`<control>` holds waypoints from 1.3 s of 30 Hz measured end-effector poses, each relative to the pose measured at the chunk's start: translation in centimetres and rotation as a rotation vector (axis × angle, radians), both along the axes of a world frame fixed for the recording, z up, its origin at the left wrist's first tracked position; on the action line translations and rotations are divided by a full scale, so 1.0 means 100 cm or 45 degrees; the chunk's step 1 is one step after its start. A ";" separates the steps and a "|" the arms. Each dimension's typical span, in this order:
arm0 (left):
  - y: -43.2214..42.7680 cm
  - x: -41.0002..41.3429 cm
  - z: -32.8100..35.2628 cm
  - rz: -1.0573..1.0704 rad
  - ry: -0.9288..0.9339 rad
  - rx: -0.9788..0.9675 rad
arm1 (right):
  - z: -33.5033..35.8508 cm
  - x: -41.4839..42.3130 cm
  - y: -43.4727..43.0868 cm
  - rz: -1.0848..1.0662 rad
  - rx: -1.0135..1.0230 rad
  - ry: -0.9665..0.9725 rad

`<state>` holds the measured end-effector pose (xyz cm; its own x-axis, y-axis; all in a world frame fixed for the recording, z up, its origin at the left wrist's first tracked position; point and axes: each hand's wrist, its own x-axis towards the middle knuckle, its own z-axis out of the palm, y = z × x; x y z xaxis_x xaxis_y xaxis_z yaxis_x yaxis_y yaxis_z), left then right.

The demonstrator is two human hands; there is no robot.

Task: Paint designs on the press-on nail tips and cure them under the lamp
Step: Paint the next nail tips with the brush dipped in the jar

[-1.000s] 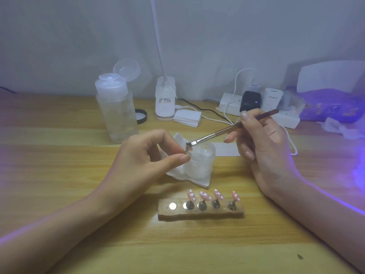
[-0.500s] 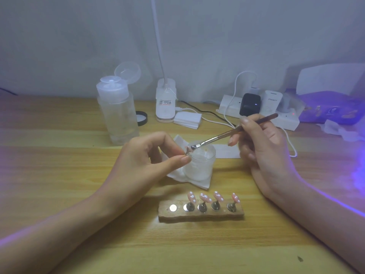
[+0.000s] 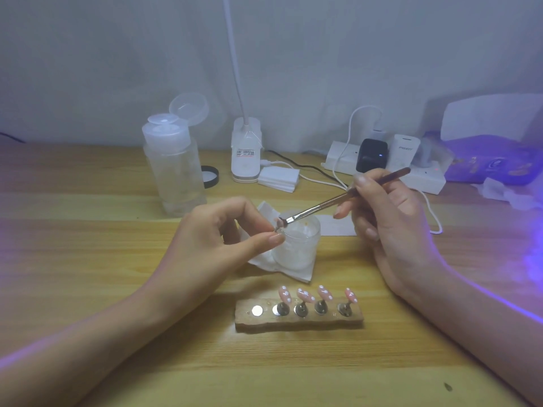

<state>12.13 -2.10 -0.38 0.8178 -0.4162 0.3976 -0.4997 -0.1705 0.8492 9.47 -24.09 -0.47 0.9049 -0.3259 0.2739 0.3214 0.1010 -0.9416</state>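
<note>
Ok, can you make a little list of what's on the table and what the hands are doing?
left hand: pinches one nail tip
right hand: holds brush, bristles at that tip
holder: four dotted tips standing, one spot empty
jar: open, on a tissue
bottle: back left, cap flipped open

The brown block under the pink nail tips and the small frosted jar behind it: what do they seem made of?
The brown rectangular block looks like rough unvarnished wood: matte, uneven edges. The small frosted jar seems glass or plastic: translucent, matte white walls; which one, I cannot tell.
</note>
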 end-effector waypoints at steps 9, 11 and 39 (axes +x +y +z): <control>0.001 0.001 -0.001 -0.009 -0.015 0.003 | 0.002 -0.002 0.001 0.004 0.006 -0.012; 0.001 0.000 -0.002 -0.007 -0.011 -0.001 | 0.002 -0.001 0.001 -0.045 0.014 0.029; 0.010 0.008 -0.004 -0.170 -0.033 -0.351 | 0.006 0.001 -0.014 -0.313 0.310 -0.017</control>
